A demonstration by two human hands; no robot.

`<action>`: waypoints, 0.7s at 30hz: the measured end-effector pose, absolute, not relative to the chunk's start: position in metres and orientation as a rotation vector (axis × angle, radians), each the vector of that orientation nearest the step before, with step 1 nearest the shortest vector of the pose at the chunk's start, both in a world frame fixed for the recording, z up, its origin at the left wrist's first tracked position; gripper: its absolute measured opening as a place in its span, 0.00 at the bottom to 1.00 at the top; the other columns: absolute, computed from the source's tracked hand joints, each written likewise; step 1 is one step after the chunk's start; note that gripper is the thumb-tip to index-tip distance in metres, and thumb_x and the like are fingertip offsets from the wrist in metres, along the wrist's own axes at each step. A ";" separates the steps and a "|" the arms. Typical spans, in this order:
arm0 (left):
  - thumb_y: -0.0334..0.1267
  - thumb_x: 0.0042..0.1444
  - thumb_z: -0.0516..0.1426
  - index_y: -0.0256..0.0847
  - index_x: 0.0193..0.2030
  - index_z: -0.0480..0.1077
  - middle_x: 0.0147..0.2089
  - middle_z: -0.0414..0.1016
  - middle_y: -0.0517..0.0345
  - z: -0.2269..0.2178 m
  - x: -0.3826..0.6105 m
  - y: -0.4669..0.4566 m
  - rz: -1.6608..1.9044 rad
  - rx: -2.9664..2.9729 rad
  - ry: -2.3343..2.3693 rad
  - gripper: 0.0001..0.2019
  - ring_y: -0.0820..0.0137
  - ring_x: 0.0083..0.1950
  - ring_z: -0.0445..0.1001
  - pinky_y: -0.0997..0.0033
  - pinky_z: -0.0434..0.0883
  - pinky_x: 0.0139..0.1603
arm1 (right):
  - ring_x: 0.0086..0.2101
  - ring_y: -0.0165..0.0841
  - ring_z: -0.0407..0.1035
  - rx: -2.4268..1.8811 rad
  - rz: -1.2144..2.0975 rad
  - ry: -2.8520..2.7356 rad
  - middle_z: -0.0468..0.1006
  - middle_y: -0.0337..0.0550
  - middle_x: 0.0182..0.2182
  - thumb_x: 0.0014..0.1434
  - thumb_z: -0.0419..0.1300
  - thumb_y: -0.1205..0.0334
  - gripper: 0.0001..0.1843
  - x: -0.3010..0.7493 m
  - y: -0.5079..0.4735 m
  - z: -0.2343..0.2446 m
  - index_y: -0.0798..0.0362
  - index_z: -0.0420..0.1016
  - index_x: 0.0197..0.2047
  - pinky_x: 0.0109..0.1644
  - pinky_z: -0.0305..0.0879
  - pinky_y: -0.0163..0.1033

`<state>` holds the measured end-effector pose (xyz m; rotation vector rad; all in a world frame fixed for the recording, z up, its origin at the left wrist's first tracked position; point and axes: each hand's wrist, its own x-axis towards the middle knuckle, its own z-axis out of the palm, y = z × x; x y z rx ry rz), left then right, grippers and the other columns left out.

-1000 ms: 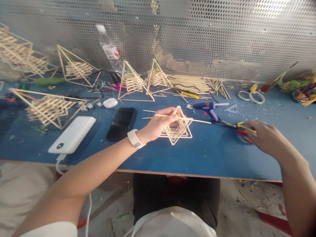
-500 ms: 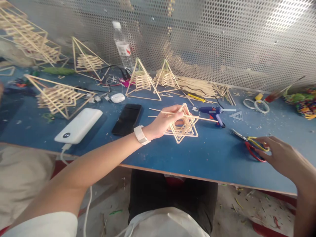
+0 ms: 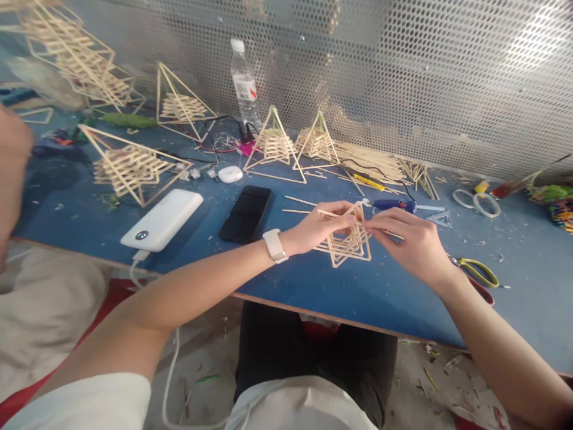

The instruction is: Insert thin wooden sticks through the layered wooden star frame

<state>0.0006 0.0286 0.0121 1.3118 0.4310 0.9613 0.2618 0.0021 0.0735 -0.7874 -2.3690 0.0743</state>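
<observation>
Head view: left hand [image 3: 322, 226] and right hand [image 3: 414, 246] both pinch a stick [image 3: 327, 212] against the star [image 3: 351, 254], mid-table [image 3: 313, 286]. Excess pressure could snap the stick or crack the star's joints.

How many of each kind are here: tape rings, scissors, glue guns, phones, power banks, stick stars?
Pale tape rings: 2
Yellow-and-red scissors: 1
Blue glue gun: 1
Black phone: 1
White power bank: 1
Wooden stick star, held by left hand and right hand: 1
Total: 7
</observation>
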 end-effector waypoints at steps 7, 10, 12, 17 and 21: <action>0.53 0.69 0.71 0.40 0.52 0.84 0.52 0.82 0.49 0.000 0.002 0.036 0.995 1.201 0.528 0.17 0.66 0.53 0.83 0.64 0.82 0.57 | 0.47 0.36 0.86 -0.747 0.134 -2.403 0.90 0.41 0.48 0.78 0.65 0.66 0.12 0.257 0.025 0.064 0.44 0.87 0.58 0.53 0.84 0.44; 0.53 0.68 0.72 0.41 0.52 0.84 0.52 0.82 0.49 0.000 0.002 0.036 0.992 1.172 0.540 0.17 0.66 0.55 0.82 0.65 0.81 0.57 | 0.48 0.36 0.86 -0.749 0.096 -2.390 0.90 0.41 0.49 0.78 0.65 0.66 0.12 0.255 0.026 0.062 0.42 0.87 0.58 0.54 0.85 0.44; 0.54 0.68 0.72 0.41 0.52 0.84 0.52 0.83 0.50 0.001 0.001 0.037 0.983 1.180 0.547 0.18 0.66 0.55 0.82 0.66 0.80 0.55 | 0.48 0.36 0.86 -0.748 0.079 -2.389 0.90 0.41 0.49 0.77 0.66 0.66 0.13 0.255 0.026 0.061 0.42 0.87 0.58 0.54 0.85 0.44; 0.53 0.67 0.73 0.41 0.52 0.83 0.50 0.82 0.51 0.001 -0.001 0.038 0.955 1.218 0.550 0.18 0.68 0.50 0.82 0.67 0.78 0.51 | 0.47 0.36 0.87 -0.737 0.056 -2.386 0.90 0.40 0.49 0.76 0.66 0.67 0.14 0.254 0.024 0.059 0.42 0.87 0.59 0.53 0.85 0.43; 0.52 0.66 0.74 0.40 0.52 0.82 0.48 0.81 0.52 0.002 -0.002 0.037 0.946 1.220 0.530 0.19 0.69 0.47 0.80 0.68 0.77 0.48 | 0.47 0.36 0.86 -0.753 0.054 -2.398 0.90 0.41 0.49 0.77 0.66 0.67 0.14 0.255 0.023 0.058 0.42 0.87 0.60 0.53 0.84 0.44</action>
